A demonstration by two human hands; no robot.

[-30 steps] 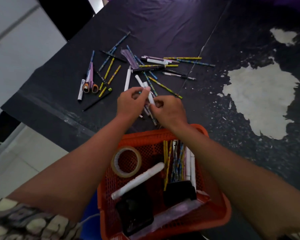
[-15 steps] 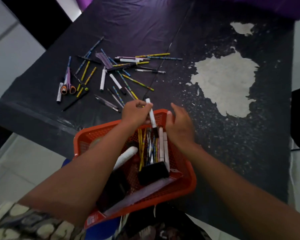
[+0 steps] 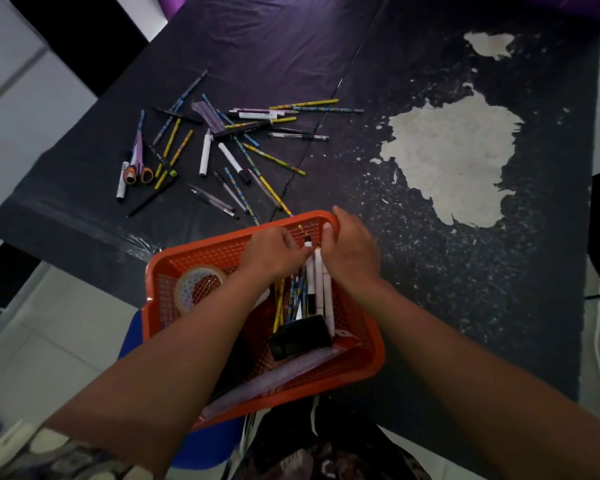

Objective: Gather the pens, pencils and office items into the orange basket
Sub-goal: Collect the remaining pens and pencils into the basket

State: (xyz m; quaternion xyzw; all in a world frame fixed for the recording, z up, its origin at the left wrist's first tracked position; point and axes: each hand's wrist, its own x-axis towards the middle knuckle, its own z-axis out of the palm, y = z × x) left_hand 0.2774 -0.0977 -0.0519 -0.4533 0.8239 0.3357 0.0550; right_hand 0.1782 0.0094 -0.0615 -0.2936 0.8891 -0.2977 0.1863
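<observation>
The orange basket (image 3: 201, 251) stands at the table's near edge. It holds a tape roll (image 3: 198, 284), a black block (image 3: 300, 336), a clear ruler (image 3: 274, 379), several pencils (image 3: 293, 299) and white markers. My left hand (image 3: 272, 252) is over the basket, its fingertips pinching the capped top of a white marker (image 3: 310, 275) that lies among the others. My right hand (image 3: 352, 247) is beside them at the basket's far right corner, fingers fairly straight, gripping nothing. Loose pens and pencils (image 3: 243, 140) and orange-handled scissors (image 3: 138, 168) lie on the table beyond.
The table wears a black cover with a big worn pale patch (image 3: 447, 157) to the right. Its left edge drops to a light floor. A blue object (image 3: 201, 445) sits under the basket's near side.
My left hand has lowered the white marker from above the rim down among the markers in the basket. My right hand has moved in toward the basket's far corner.
</observation>
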